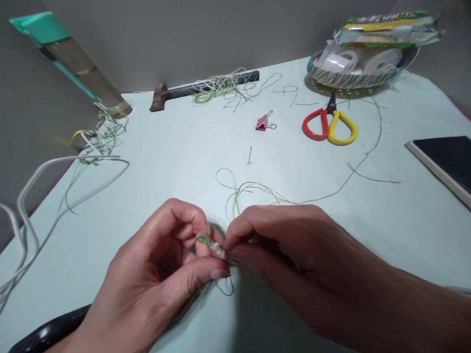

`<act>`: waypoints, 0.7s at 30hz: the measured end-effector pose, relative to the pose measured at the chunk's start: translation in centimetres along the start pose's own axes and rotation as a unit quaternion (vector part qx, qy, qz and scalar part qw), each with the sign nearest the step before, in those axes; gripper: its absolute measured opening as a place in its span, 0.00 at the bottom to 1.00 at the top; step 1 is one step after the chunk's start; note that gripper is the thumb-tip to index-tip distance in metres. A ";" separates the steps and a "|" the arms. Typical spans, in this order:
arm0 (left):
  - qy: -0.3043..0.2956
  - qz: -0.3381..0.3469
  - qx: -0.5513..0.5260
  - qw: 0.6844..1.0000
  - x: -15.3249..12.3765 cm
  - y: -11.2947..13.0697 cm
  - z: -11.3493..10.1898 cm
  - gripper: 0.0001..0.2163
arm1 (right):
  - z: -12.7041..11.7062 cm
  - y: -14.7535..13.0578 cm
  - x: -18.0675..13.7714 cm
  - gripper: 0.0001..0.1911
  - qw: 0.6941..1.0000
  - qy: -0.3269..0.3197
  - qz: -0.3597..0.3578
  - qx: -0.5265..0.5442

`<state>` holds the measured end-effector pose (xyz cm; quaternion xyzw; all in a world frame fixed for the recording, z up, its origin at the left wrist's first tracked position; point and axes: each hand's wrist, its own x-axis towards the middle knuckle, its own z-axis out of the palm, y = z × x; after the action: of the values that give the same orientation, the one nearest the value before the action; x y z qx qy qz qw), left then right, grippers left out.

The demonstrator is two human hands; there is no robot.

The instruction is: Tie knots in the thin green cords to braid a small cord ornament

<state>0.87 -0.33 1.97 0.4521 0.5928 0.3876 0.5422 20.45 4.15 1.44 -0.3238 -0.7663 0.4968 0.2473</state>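
At the near middle of the surface [176,162], a knotted cord piece [210,243] is held between the left hand [154,279] and the right hand [294,255], with loose cords [253,185] spread just behind. Farther back, a binder clip [261,122] is placed left of the scissors [324,122], which are set before a basket [353,78] filled with tape rolls [336,63] and topped by a packet [390,29]; a phone [447,162] is laid at the right. Behind and left of the clip, a hammer [180,91] is partly covered by a cord bundle [217,87], and a tangle [106,135] is left beside a container [83,66] at the back left.
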 end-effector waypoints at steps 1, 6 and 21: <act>0.015 0.000 0.012 1.000 -0.1 0.0 0.0 0.11 | 0.1 0.1 0.0 0.10 1.000 0.009 0.011 -0.004; 0.003 0.012 0.060 0.998 0.1 -0.2 -0.5 0.09 | 0.0 0.4 0.0 0.11 0.999 0.010 0.046 0.021; -0.040 -0.005 0.093 0.995 0.4 -1.3 -1.3 0.06 | 0.3 0.7 0.0 0.11 0.998 0.045 0.041 0.017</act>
<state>-0.56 -0.34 0.75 0.5129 0.6064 0.3093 0.5231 20.43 4.18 0.67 -0.3727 -0.7317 0.5044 0.2669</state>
